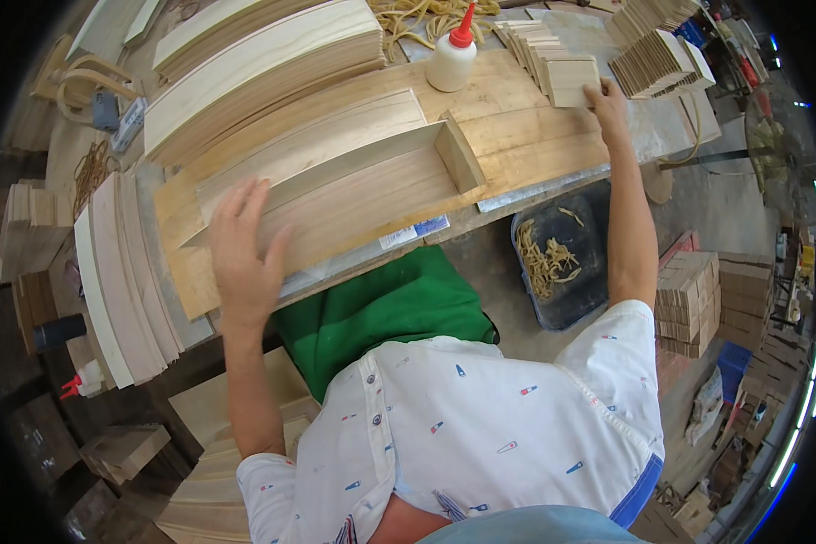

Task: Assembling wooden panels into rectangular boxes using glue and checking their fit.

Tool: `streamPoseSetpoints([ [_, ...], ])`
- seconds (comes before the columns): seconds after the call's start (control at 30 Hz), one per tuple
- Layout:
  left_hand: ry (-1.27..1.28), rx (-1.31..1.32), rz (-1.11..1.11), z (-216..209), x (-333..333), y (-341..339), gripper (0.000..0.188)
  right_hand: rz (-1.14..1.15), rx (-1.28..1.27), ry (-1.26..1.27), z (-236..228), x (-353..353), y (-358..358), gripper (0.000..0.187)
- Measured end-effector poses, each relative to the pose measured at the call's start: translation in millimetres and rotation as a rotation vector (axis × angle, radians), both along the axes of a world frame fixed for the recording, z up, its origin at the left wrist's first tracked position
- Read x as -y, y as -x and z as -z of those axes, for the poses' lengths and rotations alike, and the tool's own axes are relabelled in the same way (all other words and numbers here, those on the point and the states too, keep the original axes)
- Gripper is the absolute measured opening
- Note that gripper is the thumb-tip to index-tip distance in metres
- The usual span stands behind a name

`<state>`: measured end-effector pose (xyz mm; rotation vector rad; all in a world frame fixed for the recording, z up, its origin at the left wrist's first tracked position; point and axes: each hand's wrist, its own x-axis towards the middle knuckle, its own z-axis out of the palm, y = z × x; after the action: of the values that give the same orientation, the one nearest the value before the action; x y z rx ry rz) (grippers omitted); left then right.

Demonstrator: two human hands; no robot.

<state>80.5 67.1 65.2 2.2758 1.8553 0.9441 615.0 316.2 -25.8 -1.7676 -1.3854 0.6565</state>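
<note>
A shallow wooden tray frame [363, 168] lies on the bench in front of me, with its long far side and right end wall standing up. My left hand [245, 254] rests over its left end, fingers stretched out and thumb apart. At the far right, my right hand [605, 102] pinches the edge of a small square wooden panel [571, 80]. That panel is at the near end of a leaning row of similar thin panels [526, 45]. Between the hands, behind the frame, stands a white glue bottle [451, 62] with a red nozzle.
Long stacked boards [263, 82] lie behind the frame, and more boards [122, 272] sit to the left. Rubber bands [417, 18] are heaped at the back. Below the bench edge is a dark bin [562, 263] holding bands. Wooden block stacks [689, 304] stand at right.
</note>
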Motion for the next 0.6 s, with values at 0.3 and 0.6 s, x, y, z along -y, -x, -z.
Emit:
streamPoseSetpoints([
  [0.3, 0.142, 0.871, 0.343, 8, 0, -116, 0.061, -0.196, -1.083, -0.098, -91, 160, 150, 0.015],
  [0.6, 0.065, 1.269, -0.273, 5, 48, -43, 0.042, -0.461, -0.406, -0.208, -96, 198, 256, 0.025],
])
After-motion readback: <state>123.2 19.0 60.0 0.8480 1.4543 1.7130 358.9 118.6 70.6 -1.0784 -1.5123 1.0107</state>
